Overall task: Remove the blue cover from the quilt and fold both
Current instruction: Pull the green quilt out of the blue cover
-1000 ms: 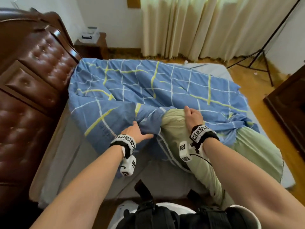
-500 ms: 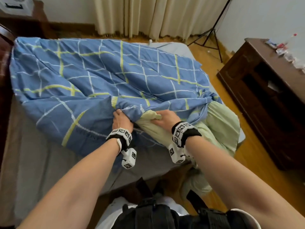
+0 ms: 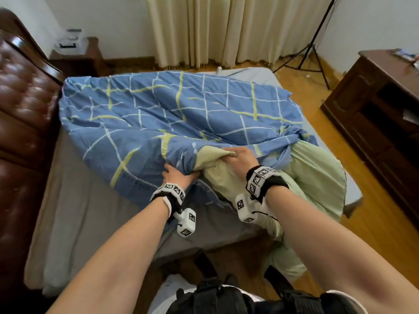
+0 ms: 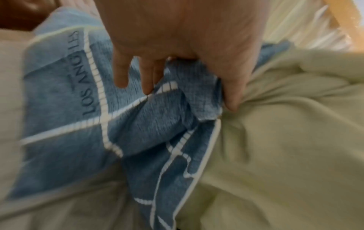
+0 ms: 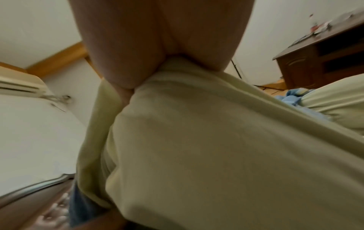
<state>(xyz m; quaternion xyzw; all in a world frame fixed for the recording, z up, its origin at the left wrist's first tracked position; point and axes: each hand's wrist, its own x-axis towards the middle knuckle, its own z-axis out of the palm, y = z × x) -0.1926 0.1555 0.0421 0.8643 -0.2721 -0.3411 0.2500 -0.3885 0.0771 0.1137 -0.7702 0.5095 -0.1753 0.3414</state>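
Observation:
A blue cover (image 3: 158,114) with white and yellow check lines lies spread over the bed. The pale green quilt (image 3: 317,177) comes out of its near opening and hangs off the bed's near right corner. My left hand (image 3: 179,175) grips a bunch of the blue cover's edge (image 4: 177,101) beside the quilt. My right hand (image 3: 238,157) grips a fold of the green quilt (image 5: 197,140) just right of it. The two hands are close together at the opening. The rest of the quilt is hidden inside the cover.
A grey sheet covers the mattress (image 3: 86,214). A brown padded headboard (image 3: 20,114) stands at the left, a nightstand (image 3: 77,57) behind it, curtains (image 3: 215,30) at the back. A dark wooden cabinet (image 3: 381,105) and a tripod (image 3: 310,53) stand on the wooden floor at the right.
Both hands have kept their grips at the cover's opening, and more green quilt shows between them than a second ago. The head view swung right, then back left.

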